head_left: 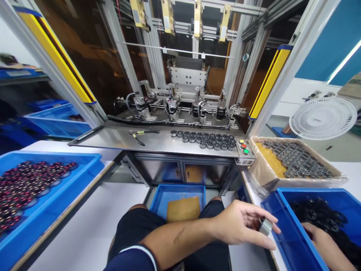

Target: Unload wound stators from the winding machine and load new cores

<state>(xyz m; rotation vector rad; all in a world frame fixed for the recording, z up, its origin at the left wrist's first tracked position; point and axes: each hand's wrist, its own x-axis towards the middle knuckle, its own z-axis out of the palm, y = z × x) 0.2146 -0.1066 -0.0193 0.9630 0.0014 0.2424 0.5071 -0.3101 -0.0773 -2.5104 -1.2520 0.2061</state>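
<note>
My left hand [242,224] reaches across my lap to the right, its fingers and thumb closed around a silver metal ring-shaped part [265,227]. It is beside the near wall of a blue bin [295,241]. Inside that bin, my right hand [324,241] lies among a heap of black round parts [321,214]. The fingers of this hand are mostly hidden, so whether they grip a part does not show.
Black ring parts [217,140] stand in rows on the metal ledge [113,141] beside pliers [142,136] and a button box [245,148]. A lined carton [255,169] holds grey parts. Red-and-black parts fill a blue tray [87,158]. Machine fixtures [172,107] stand behind.
</note>
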